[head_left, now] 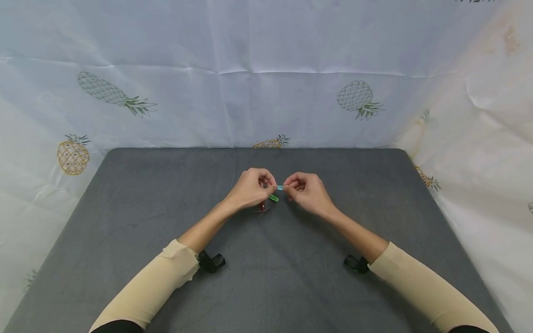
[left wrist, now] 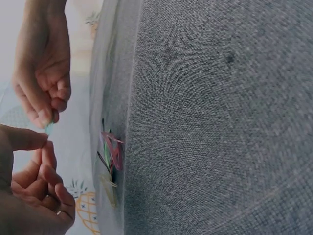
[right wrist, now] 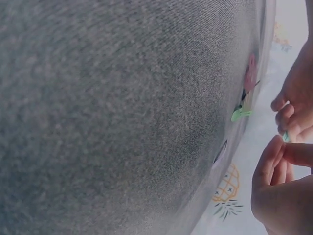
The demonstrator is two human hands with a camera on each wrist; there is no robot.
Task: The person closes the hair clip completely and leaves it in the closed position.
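Between the two hands, a small light blue hair clip (head_left: 280, 188) is held level just above the table. My left hand (head_left: 251, 187) pinches one end with thumb and forefinger. Its other end is pinched by my right hand (head_left: 308, 189). Fingertips cover much of the clip in both wrist views. Under the left hand lie a green clip (head_left: 273, 198) and a dark red one (head_left: 262, 205), partly hidden. The left wrist view shows the pile from the side, with a pink snap clip (left wrist: 117, 159) and a yellowish clip (left wrist: 110, 188).
The dark grey cloth-covered table (head_left: 266, 286) has a far edge against a white pineapple-print curtain (head_left: 233, 106). In the right wrist view, a thin pale clip-like piece (right wrist: 221, 155) lies apart from the others. Black straps (head_left: 211, 262) sit on the cream-sleeved forearms.
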